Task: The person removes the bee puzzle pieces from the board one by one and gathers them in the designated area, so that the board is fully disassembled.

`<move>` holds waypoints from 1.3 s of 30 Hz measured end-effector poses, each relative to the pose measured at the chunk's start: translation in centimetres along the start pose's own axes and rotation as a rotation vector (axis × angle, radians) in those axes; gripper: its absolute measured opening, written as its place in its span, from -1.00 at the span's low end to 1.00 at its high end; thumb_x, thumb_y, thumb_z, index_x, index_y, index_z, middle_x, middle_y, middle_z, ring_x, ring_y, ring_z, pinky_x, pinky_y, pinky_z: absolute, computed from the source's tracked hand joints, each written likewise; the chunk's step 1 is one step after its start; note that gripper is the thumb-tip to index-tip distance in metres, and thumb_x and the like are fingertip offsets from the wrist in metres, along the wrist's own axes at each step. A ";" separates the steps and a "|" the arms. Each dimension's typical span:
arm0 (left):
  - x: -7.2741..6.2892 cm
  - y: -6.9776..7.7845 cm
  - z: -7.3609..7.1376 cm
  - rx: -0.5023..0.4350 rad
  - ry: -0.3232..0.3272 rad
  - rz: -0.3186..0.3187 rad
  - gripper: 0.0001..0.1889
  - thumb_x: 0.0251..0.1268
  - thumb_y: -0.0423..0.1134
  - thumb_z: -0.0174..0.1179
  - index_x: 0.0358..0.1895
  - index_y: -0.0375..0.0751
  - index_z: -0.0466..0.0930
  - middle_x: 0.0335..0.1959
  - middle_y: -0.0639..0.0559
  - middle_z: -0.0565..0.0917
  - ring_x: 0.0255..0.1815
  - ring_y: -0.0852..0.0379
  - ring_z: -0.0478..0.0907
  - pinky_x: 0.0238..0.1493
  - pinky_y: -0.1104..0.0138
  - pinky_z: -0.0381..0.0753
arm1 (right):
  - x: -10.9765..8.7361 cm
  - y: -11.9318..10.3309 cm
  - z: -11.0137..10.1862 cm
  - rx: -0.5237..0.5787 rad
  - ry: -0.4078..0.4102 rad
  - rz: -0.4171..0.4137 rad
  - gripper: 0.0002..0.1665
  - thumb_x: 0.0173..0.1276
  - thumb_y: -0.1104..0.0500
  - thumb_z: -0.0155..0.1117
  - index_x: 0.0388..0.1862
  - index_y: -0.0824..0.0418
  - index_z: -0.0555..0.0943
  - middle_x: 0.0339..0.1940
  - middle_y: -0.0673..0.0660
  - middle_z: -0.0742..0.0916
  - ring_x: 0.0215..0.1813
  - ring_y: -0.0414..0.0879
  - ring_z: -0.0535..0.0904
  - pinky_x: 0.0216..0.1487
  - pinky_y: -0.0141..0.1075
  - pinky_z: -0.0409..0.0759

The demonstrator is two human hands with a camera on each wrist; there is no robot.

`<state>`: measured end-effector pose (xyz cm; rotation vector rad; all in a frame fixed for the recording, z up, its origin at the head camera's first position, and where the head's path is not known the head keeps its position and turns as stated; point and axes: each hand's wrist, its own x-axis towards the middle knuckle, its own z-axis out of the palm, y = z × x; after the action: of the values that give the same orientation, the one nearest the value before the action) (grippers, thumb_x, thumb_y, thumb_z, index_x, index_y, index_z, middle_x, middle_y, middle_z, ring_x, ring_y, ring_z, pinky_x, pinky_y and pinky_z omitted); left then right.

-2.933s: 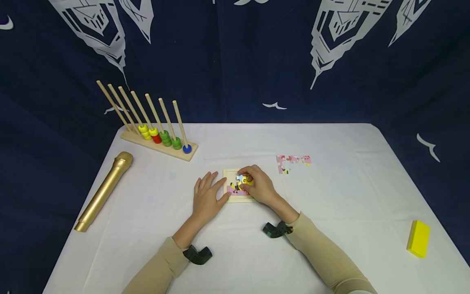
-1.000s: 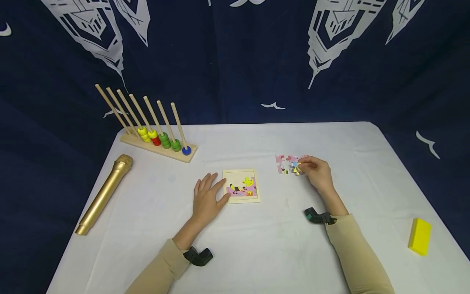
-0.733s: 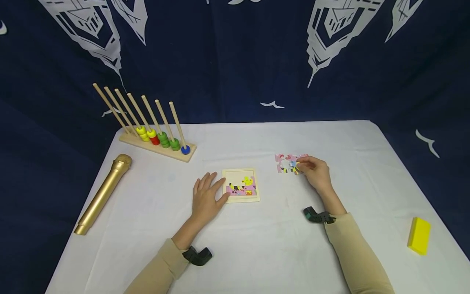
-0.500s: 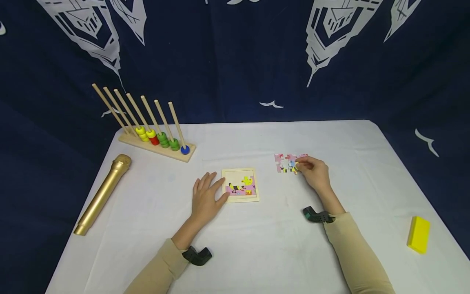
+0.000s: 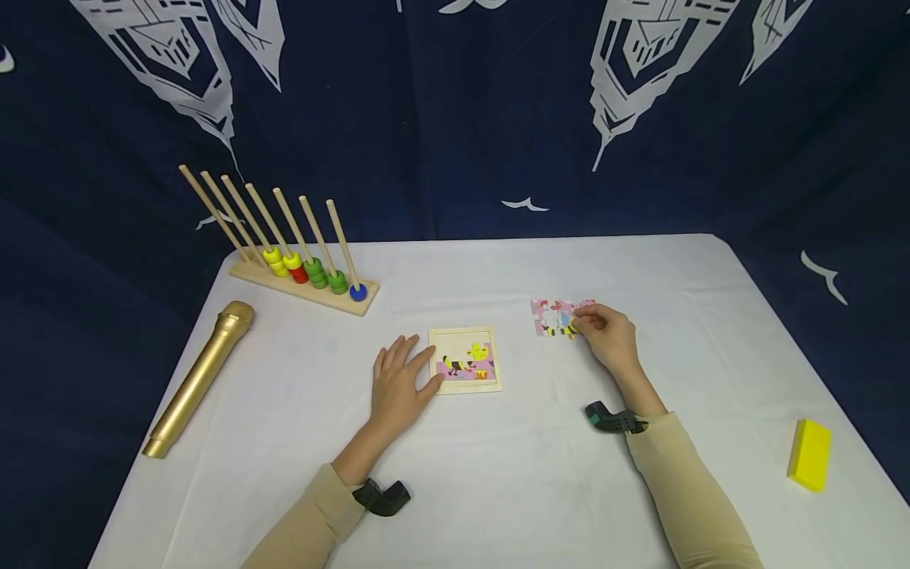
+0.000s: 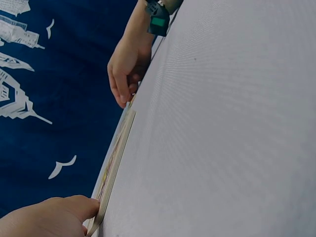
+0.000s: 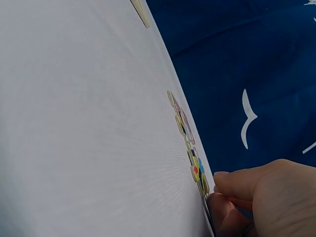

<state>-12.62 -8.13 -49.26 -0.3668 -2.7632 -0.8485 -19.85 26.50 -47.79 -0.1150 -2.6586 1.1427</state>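
A shallow light-wood puzzle tray (image 5: 469, 388) sits mid-table, its lower part filled with pink and yellow cartoon pieces, its upper part bare. My left hand (image 5: 400, 391) rests beside it, fingers spread, with thumb and index finger touching its left rim. To the right lies a patch of pink puzzle pieces (image 5: 542, 308). At that patch's lower right, my right hand (image 5: 610, 338) pinches a yellow-and-black puzzle piece (image 5: 571, 328) between thumb and fingers, low against the pieces. In the right wrist view, bits of blue and orange show beneath the fingers (image 7: 237, 180).
A wooden abacus stand (image 5: 306, 290) with upright pegs and coloured rings is at the back left. A gold microphone (image 5: 199, 379) lies along the left side. Toward the right edge is a yellow block (image 5: 810, 455). A dark blue patterned cloth (image 5: 455, 118) hangs behind the table.
My right hand has gone from the tray to the pink patch on the right, taking a blue-and-yellow piece there, and now stays low at it. My left hand has kept its place.
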 end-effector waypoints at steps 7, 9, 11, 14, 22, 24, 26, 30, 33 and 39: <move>0.0 0.0 0.0 0.004 -0.008 -0.006 -0.50 0.23 -0.07 0.32 0.21 -0.19 0.58 0.38 -0.26 0.41 0.49 -0.23 0.15 0.46 -0.19 -0.03 | -0.1 0.0 -0.1 0.027 -0.004 0.017 -0.78 0.34 0.22 0.30 -0.11 0.32 0.70 -0.32 0.27 0.74 -0.44 -0.32 0.48 -0.42 -0.55 0.41; 0.0 0.0 -0.1 0.006 -0.009 -0.007 -0.50 0.23 -0.07 0.31 0.21 -0.18 0.58 0.38 -0.25 0.41 0.49 -0.23 0.15 0.46 -0.19 -0.03 | -0.1 -0.1 -0.2 0.069 -0.001 0.037 -0.78 0.35 0.23 0.28 -0.10 0.34 0.69 -0.30 0.27 0.73 -0.43 -0.35 0.48 -0.43 -0.57 0.46; -0.1 0.0 -0.1 0.006 -0.008 -0.006 -0.50 0.24 -0.06 0.31 0.21 -0.18 0.58 0.38 -0.25 0.41 0.49 -0.23 0.15 0.46 -0.19 -0.03 | 0.0 -0.3 -0.3 0.114 0.011 0.069 -0.77 0.36 0.25 0.26 -0.07 0.34 0.67 -0.30 0.23 0.71 -0.43 -0.35 0.50 -0.46 -0.57 0.48; -0.1 -0.1 -0.1 0.003 -0.006 -0.002 -0.50 0.24 -0.06 0.31 0.21 -0.19 0.58 0.38 -0.26 0.41 0.49 -0.24 0.15 0.46 -0.19 -0.03 | 0.0 -0.9 -0.4 0.175 0.055 0.107 -0.76 0.37 0.27 0.23 -0.03 0.33 0.66 -0.31 0.11 0.67 -0.42 -0.33 0.52 -0.48 -0.57 0.48; 0.0 -0.3 0.1 0.000 -0.002 0.002 -0.50 0.24 -0.05 0.31 0.21 -0.17 0.58 0.38 -0.25 0.40 0.49 -0.23 0.15 0.47 -0.18 -0.04 | -1.2 -5.9 -0.1 0.256 -0.023 0.020 -0.68 0.37 0.25 0.24 0.07 0.32 0.62 -0.17 0.18 0.67 -0.27 -0.28 0.51 -0.39 -0.55 0.46; 0.0 -0.3 0.1 -0.002 -0.008 0.000 -0.50 0.24 -0.05 0.31 0.21 -0.18 0.58 0.38 -0.25 0.40 0.49 -0.23 0.15 0.47 -0.18 -0.04 | -1.8 -7.4 0.6 0.257 -0.102 -0.027 -0.67 0.36 0.24 0.28 0.07 0.32 0.62 -0.10 0.24 0.69 -0.21 -0.18 0.53 -0.33 -0.52 0.47; 0.1 -0.2 0.0 0.001 -0.011 0.000 -0.50 0.24 -0.05 0.31 0.22 -0.18 0.58 0.38 -0.25 0.40 0.49 -0.23 0.15 0.47 -0.18 -0.04 | -2.3 -8.6 1.6 0.267 -0.184 -0.061 -0.65 0.34 0.24 0.30 0.08 0.31 0.62 -0.05 0.28 0.69 -0.16 -0.07 0.56 -0.27 -0.47 0.50; 0.1 -0.2 0.0 0.009 -0.007 0.004 -0.50 0.24 -0.05 0.31 0.21 -0.18 0.58 0.37 -0.26 0.41 0.48 -0.24 0.16 0.46 -0.18 -0.02 | -3.2 -10.0 3.8 0.273 -0.297 -0.099 -0.63 0.30 0.25 0.33 0.08 0.29 0.62 0.00 0.25 0.67 -0.10 0.04 0.58 -0.15 -0.33 0.53; 0.0 -0.2 0.0 0.008 -0.011 0.002 -0.50 0.24 -0.05 0.31 0.21 -0.18 0.58 0.37 -0.26 0.41 0.48 -0.24 0.17 0.46 -0.19 -0.02 | -3.6 -10.1 5.2 0.264 -0.343 -0.121 -0.63 0.29 0.23 0.35 0.07 0.27 0.63 -0.02 0.22 0.66 -0.13 0.02 0.56 -0.11 -0.26 0.53; 0.0 -0.2 0.0 0.015 -0.012 0.002 -0.50 0.24 -0.05 0.30 0.22 -0.17 0.58 0.38 -0.25 0.41 0.49 -0.23 0.16 0.46 -0.18 -0.02 | -4.2 -9.3 6.8 0.234 -0.375 -0.168 -0.66 0.25 0.23 0.39 0.02 0.25 0.65 -0.11 0.18 0.64 -0.23 -0.10 0.50 -0.22 -0.38 0.46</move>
<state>-12.67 -8.28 -49.36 -0.3728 -2.7784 -0.8281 -17.29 14.57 -46.42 0.3944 -2.7450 1.5318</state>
